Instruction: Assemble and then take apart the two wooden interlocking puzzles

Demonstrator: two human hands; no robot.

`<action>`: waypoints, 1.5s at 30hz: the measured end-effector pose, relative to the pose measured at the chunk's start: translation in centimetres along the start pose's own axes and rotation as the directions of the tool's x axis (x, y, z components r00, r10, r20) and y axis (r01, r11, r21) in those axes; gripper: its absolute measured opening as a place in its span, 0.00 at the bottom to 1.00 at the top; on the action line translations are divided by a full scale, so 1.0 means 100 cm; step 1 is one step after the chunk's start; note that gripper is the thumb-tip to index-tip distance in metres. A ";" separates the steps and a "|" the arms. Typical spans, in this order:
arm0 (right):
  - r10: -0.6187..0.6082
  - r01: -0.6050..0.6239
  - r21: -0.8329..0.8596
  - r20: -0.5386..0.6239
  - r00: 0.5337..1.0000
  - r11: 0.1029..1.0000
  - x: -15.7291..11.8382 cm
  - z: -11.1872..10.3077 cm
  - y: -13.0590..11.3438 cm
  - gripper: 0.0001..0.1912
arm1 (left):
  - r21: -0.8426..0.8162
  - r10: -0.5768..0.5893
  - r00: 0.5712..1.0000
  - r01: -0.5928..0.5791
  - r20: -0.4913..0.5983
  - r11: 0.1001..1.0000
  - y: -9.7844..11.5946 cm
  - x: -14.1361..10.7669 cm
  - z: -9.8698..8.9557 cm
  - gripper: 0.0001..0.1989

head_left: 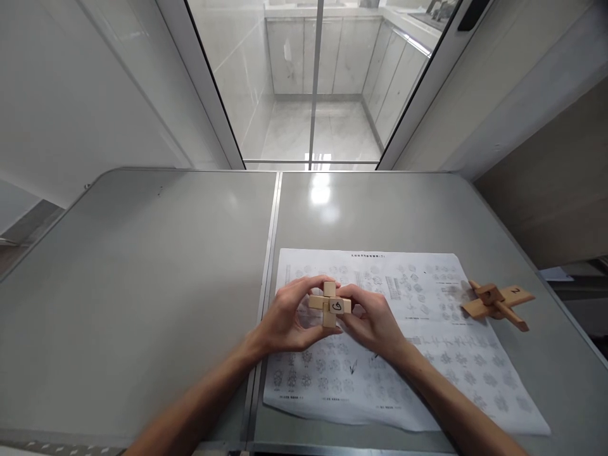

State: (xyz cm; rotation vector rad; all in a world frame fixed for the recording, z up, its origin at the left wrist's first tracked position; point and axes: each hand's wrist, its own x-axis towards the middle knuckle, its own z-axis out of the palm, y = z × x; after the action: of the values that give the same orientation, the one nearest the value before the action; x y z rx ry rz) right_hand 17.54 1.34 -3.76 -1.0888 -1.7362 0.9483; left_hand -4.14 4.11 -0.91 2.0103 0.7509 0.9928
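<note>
A light wooden interlocking block puzzle (329,304), shaped like a cross with a handwritten mark on one block end, is held up over the paper. My left hand (287,315) grips it from the left, with the thumb below and fingers above. From the right, my right hand (373,316) pinches its side with thumb and fingers. Beneath both hands lies a large white sheet (418,361) printed with rows of small diagrams and text.
A darker wooden piece of crossed slats (498,304), marked "2", rests at the sheet's right edge. The grey folding table (142,285) has a metal seam (270,240) down its middle. Beyond its far edge stands a glass door.
</note>
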 end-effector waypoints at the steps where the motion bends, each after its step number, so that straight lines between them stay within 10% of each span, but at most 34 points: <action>1: 0.004 -0.004 -0.008 -0.007 1.000 1.000 0.000 0.000 -0.001 0.02 | 0.009 0.000 1.000 0.000 -0.005 1.000 0.000 0.000 0.000 0.36; 12: 0.166 -0.164 0.112 -0.016 0.986 0.980 0.000 0.004 -0.001 0.05 | -0.055 -0.115 0.993 0.114 -0.014 0.992 -0.003 0.000 0.003 0.32; 22: 0.128 -0.241 0.525 0.244 0.961 0.816 0.005 -0.008 -0.007 0.22 | -0.039 -0.188 0.982 0.187 -0.033 0.982 -0.004 -0.002 0.005 0.33; 32: 0.178 -0.195 0.343 0.080 0.981 0.919 0.002 0.002 0.001 0.12 | -0.001 -0.232 0.972 0.232 -0.035 0.973 -0.003 0.000 0.004 0.29; 45: -0.041 0.052 0.102 -0.106 0.994 0.993 0.011 -0.002 -0.004 0.08 | 0.197 -0.081 0.995 0.089 -0.051 0.976 -0.007 0.004 -0.001 0.33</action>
State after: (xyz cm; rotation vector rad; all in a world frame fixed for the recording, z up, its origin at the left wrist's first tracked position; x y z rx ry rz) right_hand 17.38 2.31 -3.06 -1.0080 -1.6029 0.9268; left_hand -4.07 4.84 -1.26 2.1119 0.9850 0.9449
